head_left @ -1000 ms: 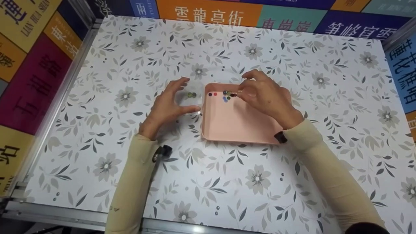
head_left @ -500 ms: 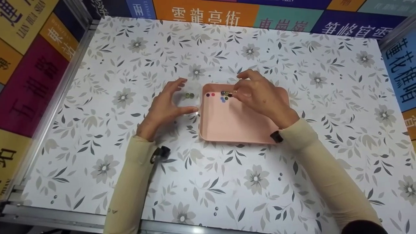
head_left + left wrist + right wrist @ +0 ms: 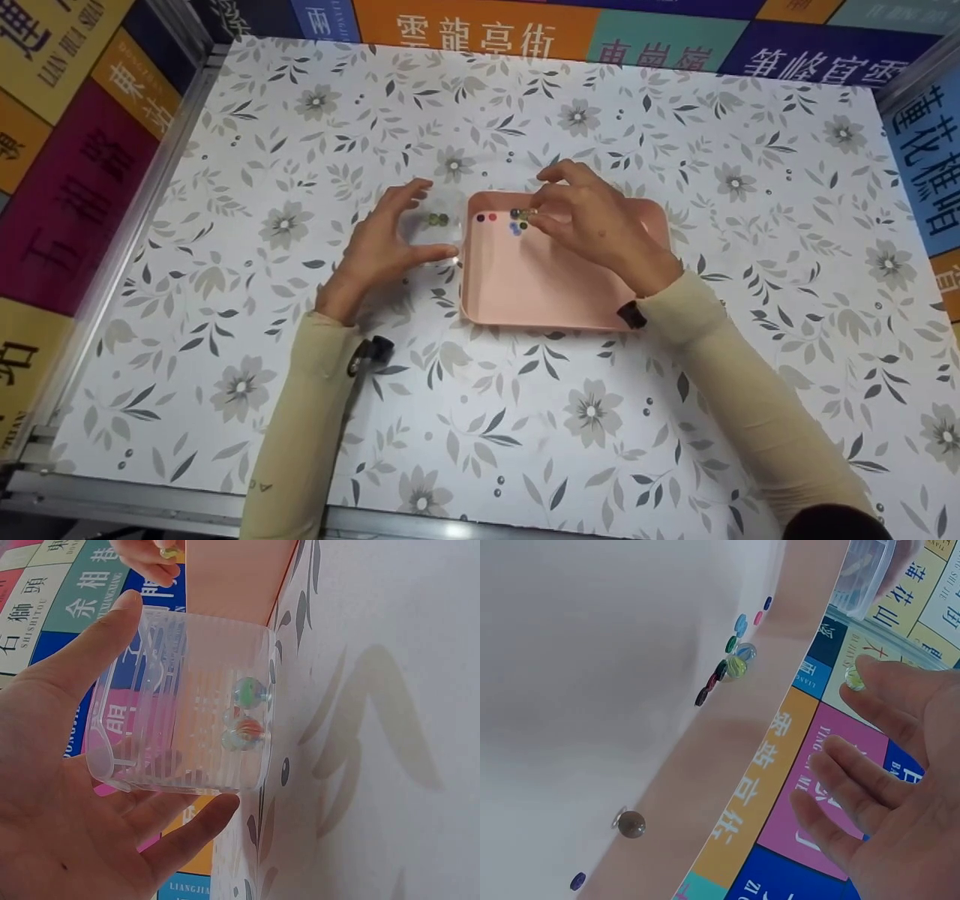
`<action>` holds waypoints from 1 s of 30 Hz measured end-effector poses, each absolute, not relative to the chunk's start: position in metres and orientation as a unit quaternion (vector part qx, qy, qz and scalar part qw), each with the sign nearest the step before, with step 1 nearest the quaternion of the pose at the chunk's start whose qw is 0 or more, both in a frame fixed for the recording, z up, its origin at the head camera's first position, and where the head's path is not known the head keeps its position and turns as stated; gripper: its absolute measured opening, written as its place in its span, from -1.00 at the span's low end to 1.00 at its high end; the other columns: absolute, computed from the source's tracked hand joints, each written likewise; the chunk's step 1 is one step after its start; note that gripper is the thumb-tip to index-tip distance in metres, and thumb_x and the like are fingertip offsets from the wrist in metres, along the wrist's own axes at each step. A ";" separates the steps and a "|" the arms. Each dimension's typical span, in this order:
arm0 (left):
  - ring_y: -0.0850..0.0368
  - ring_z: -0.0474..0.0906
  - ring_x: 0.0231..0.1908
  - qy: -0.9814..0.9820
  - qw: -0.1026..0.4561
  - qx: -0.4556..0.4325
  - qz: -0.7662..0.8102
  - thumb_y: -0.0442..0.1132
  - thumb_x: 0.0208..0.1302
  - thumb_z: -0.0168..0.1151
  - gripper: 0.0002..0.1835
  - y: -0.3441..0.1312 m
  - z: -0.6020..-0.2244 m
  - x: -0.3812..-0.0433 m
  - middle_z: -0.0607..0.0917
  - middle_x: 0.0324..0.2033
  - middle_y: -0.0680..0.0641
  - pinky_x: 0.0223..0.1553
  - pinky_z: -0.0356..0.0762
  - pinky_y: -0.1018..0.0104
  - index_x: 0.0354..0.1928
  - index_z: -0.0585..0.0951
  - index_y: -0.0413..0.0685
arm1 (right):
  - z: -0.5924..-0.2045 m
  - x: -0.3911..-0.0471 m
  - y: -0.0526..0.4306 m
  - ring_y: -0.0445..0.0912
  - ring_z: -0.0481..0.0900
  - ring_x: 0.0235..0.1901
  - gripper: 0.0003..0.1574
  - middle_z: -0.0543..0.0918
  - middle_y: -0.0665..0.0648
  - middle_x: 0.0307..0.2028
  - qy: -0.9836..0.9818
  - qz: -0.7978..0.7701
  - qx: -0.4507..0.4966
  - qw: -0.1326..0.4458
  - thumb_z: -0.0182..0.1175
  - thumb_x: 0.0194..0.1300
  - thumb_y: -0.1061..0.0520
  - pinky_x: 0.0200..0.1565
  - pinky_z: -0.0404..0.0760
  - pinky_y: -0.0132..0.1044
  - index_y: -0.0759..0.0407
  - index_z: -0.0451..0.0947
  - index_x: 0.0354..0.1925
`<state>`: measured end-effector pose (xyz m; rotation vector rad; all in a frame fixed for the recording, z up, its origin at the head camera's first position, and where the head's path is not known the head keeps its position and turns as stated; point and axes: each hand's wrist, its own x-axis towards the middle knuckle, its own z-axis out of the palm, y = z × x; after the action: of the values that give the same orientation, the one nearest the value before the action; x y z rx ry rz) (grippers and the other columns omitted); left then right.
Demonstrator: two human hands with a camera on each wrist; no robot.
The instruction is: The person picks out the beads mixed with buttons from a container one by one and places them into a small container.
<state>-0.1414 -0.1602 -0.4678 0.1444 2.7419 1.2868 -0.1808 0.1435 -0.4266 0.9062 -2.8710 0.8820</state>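
My left hand (image 3: 375, 244) holds a clear plastic box (image 3: 180, 705) beside the pink tray, thumb at one side and fingers around the other. Several glass marbles (image 3: 250, 692) lie at the bottom of the box. Above the tray (image 3: 555, 300), my right hand (image 3: 600, 225) pinches a yellow-green glass marble (image 3: 853, 678) between thumb and index finger, the other fingers spread loosely. Inside the tray, near its far wall, are a blue-streaked and a yellow-green marble (image 3: 736, 666) with several small coloured buttons (image 3: 712, 680) close around them.
A brownish marble (image 3: 631, 824) and a purple button (image 3: 578, 880) lie apart along the tray wall in the right wrist view. The floral-patterned table (image 3: 525, 412) extends around the tray. Panels with large printed characters (image 3: 480, 34) border the table's back and sides.
My right hand has shifted a little left over the tray, toward the clear box, and now covers the dark buttons seen earlier. The left hand and box keep their place.
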 end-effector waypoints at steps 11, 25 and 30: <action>-0.03 0.40 0.46 0.900 0.059 0.046 0.430 0.24 -0.06 0.66 0.13 -0.161 -0.468 -0.141 0.45 0.45 0.00 0.47 0.42 -0.05 0.57 0.27 0.33 | -0.424 -0.178 0.134 0.08 0.51 0.26 -0.73 0.58 0.19 0.23 -0.915 0.286 0.286 -0.009 0.42 0.37 0.01 0.31 0.54 0.05 0.16 0.77 -0.09; -0.04 0.40 0.46 0.901 0.056 0.049 0.428 0.22 -0.03 0.65 0.12 -0.160 -0.469 -0.141 0.45 0.45 -0.02 0.46 0.43 -0.06 0.57 0.28 0.27 | -0.421 -0.176 0.128 0.06 0.55 0.20 -0.78 0.58 0.17 0.25 -0.907 0.287 0.309 0.000 0.39 0.40 0.01 0.22 0.61 0.01 0.12 0.79 -0.12; -0.04 0.40 0.46 0.900 0.058 0.044 0.431 0.21 -0.04 0.66 0.12 -0.160 -0.467 -0.141 0.45 0.45 -0.02 0.46 0.43 -0.06 0.57 0.28 0.29 | -0.420 -0.174 0.125 0.01 0.60 0.18 -0.77 0.55 0.13 0.27 -0.910 0.280 0.306 -0.007 0.37 0.41 -0.03 0.20 0.65 -0.04 0.05 0.77 -0.09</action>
<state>-0.1408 -0.1595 -0.4674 0.1346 2.7273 1.3051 -0.1743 0.1254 -0.4196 0.9654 -2.8722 0.8840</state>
